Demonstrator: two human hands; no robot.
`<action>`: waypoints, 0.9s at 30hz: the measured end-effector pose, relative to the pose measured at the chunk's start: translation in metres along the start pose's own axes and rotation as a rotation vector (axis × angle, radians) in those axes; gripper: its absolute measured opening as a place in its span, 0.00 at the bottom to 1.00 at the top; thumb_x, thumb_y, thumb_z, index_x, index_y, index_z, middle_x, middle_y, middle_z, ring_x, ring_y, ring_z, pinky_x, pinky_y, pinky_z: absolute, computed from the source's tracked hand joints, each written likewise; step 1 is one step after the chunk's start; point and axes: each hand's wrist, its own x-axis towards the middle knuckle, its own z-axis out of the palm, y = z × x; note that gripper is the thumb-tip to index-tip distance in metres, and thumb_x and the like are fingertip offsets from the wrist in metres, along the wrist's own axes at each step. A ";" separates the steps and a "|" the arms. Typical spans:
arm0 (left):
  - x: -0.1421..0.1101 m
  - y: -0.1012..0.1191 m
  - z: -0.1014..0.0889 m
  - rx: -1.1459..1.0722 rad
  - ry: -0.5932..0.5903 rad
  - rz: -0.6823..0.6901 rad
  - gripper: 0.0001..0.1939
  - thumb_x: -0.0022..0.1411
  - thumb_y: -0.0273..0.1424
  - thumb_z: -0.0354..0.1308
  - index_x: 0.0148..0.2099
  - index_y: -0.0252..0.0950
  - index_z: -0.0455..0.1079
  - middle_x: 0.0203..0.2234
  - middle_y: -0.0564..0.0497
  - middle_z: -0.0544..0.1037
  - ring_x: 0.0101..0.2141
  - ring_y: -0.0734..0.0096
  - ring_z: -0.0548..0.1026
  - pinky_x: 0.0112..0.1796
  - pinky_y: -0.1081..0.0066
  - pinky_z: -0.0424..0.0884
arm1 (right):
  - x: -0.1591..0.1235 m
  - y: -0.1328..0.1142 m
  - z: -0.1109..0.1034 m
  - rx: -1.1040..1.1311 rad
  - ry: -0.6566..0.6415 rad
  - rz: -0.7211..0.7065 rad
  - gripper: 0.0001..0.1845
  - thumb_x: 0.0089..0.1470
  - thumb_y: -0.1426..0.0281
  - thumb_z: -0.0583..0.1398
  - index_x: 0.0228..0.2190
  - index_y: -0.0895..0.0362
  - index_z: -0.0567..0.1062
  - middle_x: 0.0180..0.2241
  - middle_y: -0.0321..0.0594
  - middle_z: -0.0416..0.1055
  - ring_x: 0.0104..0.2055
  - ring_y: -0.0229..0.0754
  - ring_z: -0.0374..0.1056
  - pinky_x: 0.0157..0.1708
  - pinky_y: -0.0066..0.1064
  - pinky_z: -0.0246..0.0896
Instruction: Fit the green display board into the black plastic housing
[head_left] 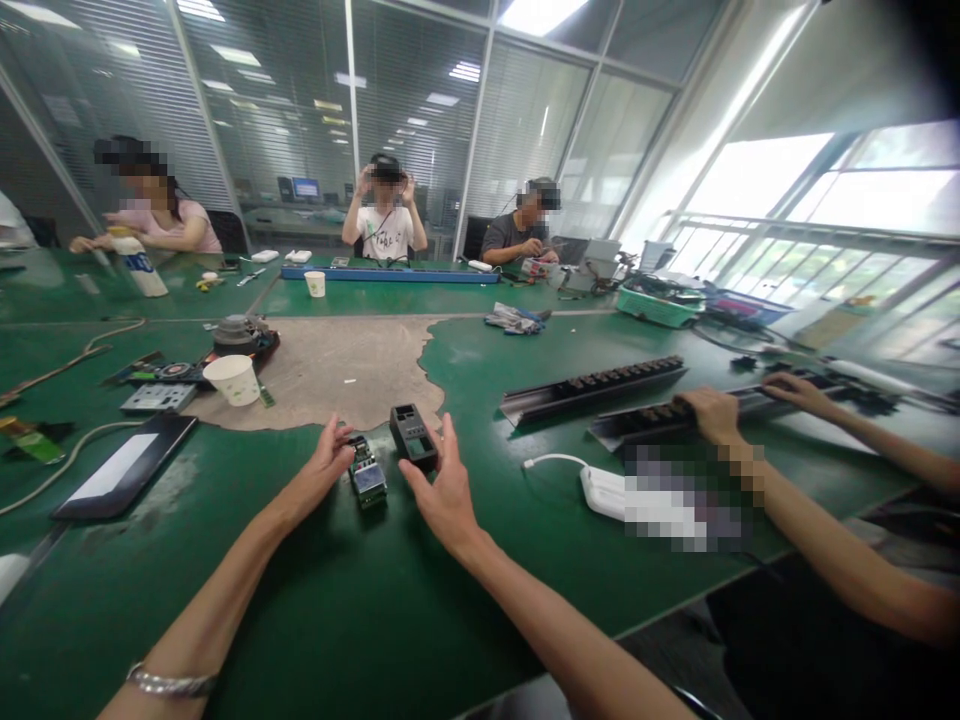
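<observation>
My left hand (pixel 328 462) rests on the green table mat (pixel 315 610), fingers curled against the left side of a small green circuit module with a screen (pixel 367 475). My right hand (pixel 442 490) is just right of it, fingers spread, thumb and fingertips touching a small black box-shaped device (pixel 412 436) that stands on the mat. Neither item is lifted.
A co-worker's hands (pixel 712 412) at right rest on long black power strips (pixel 592 387). A white adapter with cable (pixel 600 488) lies nearby. Paper cup (pixel 234 379), circuit parts and a dark tablet (pixel 124 467) sit at left. Three people sit across the table.
</observation>
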 end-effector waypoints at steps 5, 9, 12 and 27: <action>-0.010 0.005 -0.009 0.308 -0.358 0.144 0.68 0.46 0.40 0.72 0.71 0.39 0.23 0.68 0.33 0.42 0.66 0.43 0.45 0.61 0.43 0.44 | -0.008 0.028 -0.004 -0.088 -0.006 0.045 0.49 0.55 0.67 0.61 0.66 0.57 0.38 0.60 0.50 0.62 0.61 0.50 0.61 0.60 0.46 0.56; -0.011 0.004 -0.008 0.472 -0.357 0.239 0.71 0.42 0.42 0.73 0.71 0.39 0.21 0.67 0.32 0.45 0.65 0.37 0.46 0.60 0.39 0.43 | -0.013 0.035 -0.002 -0.160 -0.013 0.035 0.51 0.53 0.69 0.62 0.67 0.58 0.37 0.61 0.52 0.60 0.62 0.51 0.59 0.60 0.48 0.55; -0.009 0.000 -0.007 0.549 -0.338 0.280 0.72 0.41 0.42 0.73 0.71 0.38 0.21 0.66 0.31 0.46 0.63 0.33 0.48 0.58 0.37 0.46 | -0.015 0.036 0.000 -0.205 0.009 0.028 0.54 0.50 0.69 0.64 0.67 0.58 0.37 0.63 0.54 0.56 0.65 0.53 0.53 0.61 0.50 0.52; -0.011 0.010 0.013 0.542 -0.291 0.349 0.69 0.43 0.40 0.72 0.71 0.39 0.25 0.65 0.36 0.55 0.64 0.40 0.53 0.61 0.44 0.47 | -0.006 0.004 -0.002 0.003 0.042 0.037 0.48 0.56 0.69 0.61 0.67 0.56 0.37 0.58 0.45 0.65 0.60 0.47 0.62 0.60 0.44 0.56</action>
